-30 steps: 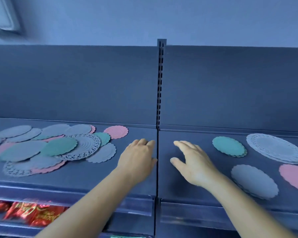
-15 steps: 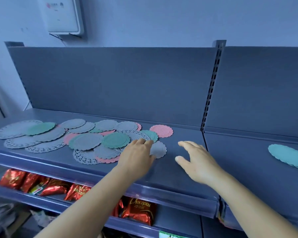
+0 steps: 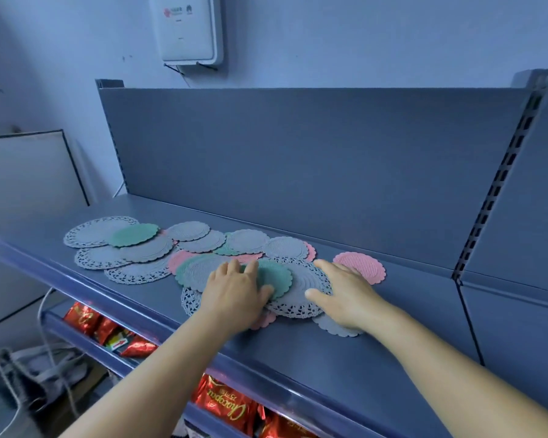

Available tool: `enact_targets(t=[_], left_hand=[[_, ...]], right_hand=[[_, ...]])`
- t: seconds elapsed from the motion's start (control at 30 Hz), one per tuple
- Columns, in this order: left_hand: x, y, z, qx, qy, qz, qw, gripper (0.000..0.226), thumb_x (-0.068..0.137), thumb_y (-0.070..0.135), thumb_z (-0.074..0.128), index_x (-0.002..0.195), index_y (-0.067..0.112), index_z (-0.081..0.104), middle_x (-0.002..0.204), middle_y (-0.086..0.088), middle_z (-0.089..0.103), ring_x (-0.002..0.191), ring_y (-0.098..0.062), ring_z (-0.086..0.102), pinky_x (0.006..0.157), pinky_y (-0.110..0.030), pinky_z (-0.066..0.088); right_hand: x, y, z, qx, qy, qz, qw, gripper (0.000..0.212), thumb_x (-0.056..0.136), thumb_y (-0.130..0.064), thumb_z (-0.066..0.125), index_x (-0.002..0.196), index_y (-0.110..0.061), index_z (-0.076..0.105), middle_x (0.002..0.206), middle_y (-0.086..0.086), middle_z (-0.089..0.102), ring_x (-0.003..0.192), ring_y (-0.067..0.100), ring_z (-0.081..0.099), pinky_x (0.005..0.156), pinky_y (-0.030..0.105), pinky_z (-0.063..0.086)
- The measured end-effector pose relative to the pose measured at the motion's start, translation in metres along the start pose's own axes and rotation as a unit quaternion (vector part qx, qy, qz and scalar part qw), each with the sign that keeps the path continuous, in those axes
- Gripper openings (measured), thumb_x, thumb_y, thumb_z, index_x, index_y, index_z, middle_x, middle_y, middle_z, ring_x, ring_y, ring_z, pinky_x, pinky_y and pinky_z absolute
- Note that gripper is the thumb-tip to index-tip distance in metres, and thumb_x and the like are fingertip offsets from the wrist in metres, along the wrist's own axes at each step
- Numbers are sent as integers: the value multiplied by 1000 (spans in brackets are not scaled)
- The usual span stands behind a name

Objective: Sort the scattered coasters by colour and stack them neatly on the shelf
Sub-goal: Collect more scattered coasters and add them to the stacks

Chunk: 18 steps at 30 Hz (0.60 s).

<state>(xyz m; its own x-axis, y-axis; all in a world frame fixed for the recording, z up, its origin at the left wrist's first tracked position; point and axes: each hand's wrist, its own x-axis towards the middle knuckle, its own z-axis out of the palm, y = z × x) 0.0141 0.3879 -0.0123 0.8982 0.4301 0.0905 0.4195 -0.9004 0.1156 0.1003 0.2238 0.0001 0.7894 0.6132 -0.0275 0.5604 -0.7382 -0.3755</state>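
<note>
Your left hand [image 3: 234, 295] lies flat on the heap of coasters, fingers straight and slightly spread, fingertips on a green coaster [image 3: 274, 278] with a scalloped edge and a finely ribbed face. Your right hand [image 3: 345, 292] lies just beside it, palm down, fingers straight and a little apart, thumb out to the side; it rests across the lacy rim of a large grey doily coaster [image 3: 301, 292], a round mat with a ringed centre and a pierced border. Neither hand grips anything. The coasters sit scattered and overlapping on the top of the blue-grey metal shelf [image 3: 298, 349], a smooth matte board with a glossy front lip. They are thin flat discs, all scallop-edged: several small grey ones with concentric ribbing, a few large grey ones with openwork lace borders, some green, some pink. A pink coaster [image 3: 366, 267] with a striped, ribbed centre lies alone at the right end of the heap, just past your right fingers. A small grey coaster [image 3: 332, 327] peeks out under your right wrist, and a pink edge shows beneath your left hand. At the far left a green coaster [image 3: 133, 235] overlaps a large lace doily [image 3: 89, 230]. Shiny red foil snack packets [image 3: 228, 406] fill the shelf below.
</note>
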Motion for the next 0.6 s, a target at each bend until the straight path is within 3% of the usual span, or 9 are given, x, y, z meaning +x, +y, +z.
enact_targets(t=[0.1,0.2,0.4,0.53,0.57,0.6], left_hand=[[3,-4,5,1,-20,-9,1000,62,92,59,32,142,22,29,132,-10,46,124,-31,41,104,-41,32],[4,-6,7,-5,-10,-1,1000,66,91,60,33,144,22,26,137,-8,44,128,-29,38,106,-40,27],[3,-5,5,-75,49,18,996,71,86,56,51,145,25,26,143,-1,36,131,-24,34,109,-37,26],[1,-1,-3,-145,77,19,986,81,83,39,66,147,26,18,139,0,36,122,-23,44,98,-34,39],[0,0,-5,-172,81,13,982,82,84,32,67,148,27,15,138,-1,36,118,-24,48,93,-34,42],[-1,1,-7,-195,85,3,977,82,85,25,66,148,27,13,136,-2,38,115,-25,50,89,-34,43]], right_hand=[[18,2,9,-30,-42,16,999,82,86,-58,46,151,-23,9,158,0,14,146,25,9,119,40,14],[26,4,11,-40,-52,22,998,89,81,-63,51,150,-25,10,157,0,15,145,26,10,118,41,16],[29,0,4,44,12,34,998,93,71,-43,74,147,-26,22,146,2,31,135,22,32,107,33,33],[29,1,-2,88,65,86,990,66,80,-19,69,137,-14,36,136,8,47,119,27,50,90,30,42],[27,2,-4,82,78,88,990,47,81,-19,67,124,-13,49,121,9,57,107,27,55,79,28,43],[24,3,-6,68,104,86,989,19,81,-19,64,98,-14,56,95,6,61,89,27,54,65,29,40]])
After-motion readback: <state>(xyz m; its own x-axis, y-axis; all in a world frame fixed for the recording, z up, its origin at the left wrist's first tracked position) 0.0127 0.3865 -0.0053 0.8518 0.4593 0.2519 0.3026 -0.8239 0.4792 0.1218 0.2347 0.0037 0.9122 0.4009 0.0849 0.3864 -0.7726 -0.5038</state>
